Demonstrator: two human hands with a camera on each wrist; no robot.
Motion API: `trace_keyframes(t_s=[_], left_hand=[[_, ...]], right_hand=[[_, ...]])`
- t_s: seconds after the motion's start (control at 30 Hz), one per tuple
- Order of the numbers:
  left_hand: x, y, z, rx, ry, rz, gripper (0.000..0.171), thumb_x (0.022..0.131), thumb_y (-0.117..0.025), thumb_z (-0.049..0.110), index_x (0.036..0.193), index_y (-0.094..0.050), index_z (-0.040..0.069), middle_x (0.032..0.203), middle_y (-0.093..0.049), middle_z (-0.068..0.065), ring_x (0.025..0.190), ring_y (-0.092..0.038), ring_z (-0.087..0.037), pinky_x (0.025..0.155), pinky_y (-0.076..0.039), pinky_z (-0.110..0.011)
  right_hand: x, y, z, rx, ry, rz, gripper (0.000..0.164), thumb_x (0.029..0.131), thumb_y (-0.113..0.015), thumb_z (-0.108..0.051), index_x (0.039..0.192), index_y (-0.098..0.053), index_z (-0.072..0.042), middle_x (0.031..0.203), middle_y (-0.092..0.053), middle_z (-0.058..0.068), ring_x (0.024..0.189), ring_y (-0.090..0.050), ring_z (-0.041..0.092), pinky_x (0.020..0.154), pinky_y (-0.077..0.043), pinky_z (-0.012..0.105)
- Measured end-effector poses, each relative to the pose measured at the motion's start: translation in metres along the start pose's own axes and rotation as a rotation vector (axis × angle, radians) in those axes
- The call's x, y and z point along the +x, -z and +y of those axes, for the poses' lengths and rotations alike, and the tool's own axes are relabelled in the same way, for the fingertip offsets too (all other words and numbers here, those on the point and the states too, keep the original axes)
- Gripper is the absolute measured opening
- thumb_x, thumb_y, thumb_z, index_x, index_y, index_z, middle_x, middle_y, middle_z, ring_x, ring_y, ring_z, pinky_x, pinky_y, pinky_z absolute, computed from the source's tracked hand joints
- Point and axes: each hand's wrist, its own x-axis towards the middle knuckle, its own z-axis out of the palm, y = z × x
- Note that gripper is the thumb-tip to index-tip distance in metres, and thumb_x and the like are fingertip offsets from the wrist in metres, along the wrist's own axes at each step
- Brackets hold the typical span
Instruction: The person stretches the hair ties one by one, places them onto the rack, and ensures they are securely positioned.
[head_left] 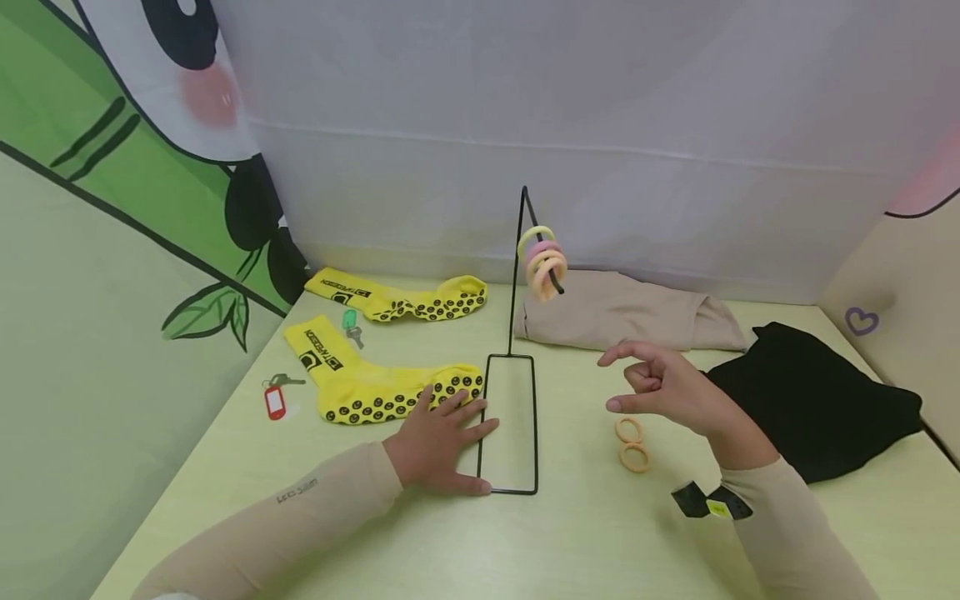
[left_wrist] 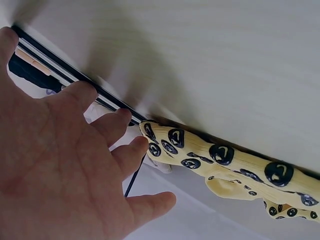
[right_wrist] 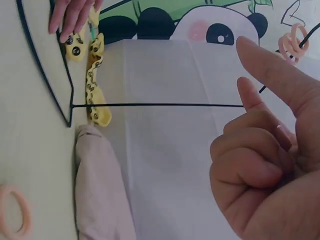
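Note:
My left hand is spread flat at the left bar of a black wire stand's base, its fingertips over the bar and its thumb at the near corner. Several rings, yellow, pink and pale orange, hang on the stand's sloping top arm. In the air right of the stand is my right hand, holding nothing. Its index finger and thumb are apart, and the other fingers are curled in. On the table below it lie two pale orange rings, a farther ring and a nearer ring.
Two yellow grip socks, one near and one farther back, lie left of the stand. Beside them are a green-tagged key and a red-tagged key. Folded beige cloth and black cloth lie at the right.

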Motion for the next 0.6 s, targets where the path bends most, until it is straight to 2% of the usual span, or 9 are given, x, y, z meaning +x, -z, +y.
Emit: trace_keyframes(t_s=[0.47, 0.6], left_hand=[[0.0, -0.001, 0.0, 0.009, 0.004, -0.007, 0.087, 0.074, -0.032, 0.084, 0.145, -0.026, 0.036, 0.154, -0.025, 0.002, 0.142, -0.021, -0.027, 0.106, -0.016, -0.065], [0.0, -0.002, 0.0, 0.008, 0.005, -0.006, 0.087, 0.074, -0.031, 0.084, 0.145, -0.026, 0.036, 0.154, -0.024, 0.002, 0.142, -0.02, -0.026, 0.107, -0.015, -0.064]], right_hand=[[-0.021, 0.021, 0.066, 0.094, -0.295, -0.063, 0.036, 0.08, -0.068, -0.003, 0.11, -0.051, -0.014, 0.061, -0.012, -0.002, 0.048, -0.006, 0.015, 0.043, -0.008, 0.029], [-0.025, 0.025, 0.082, 0.121, -0.352, -0.08, 0.039, 0.081, -0.066, -0.001, 0.116, -0.047, -0.004, 0.059, -0.013, -0.003, 0.046, -0.007, 0.015, 0.042, -0.008, 0.027]])
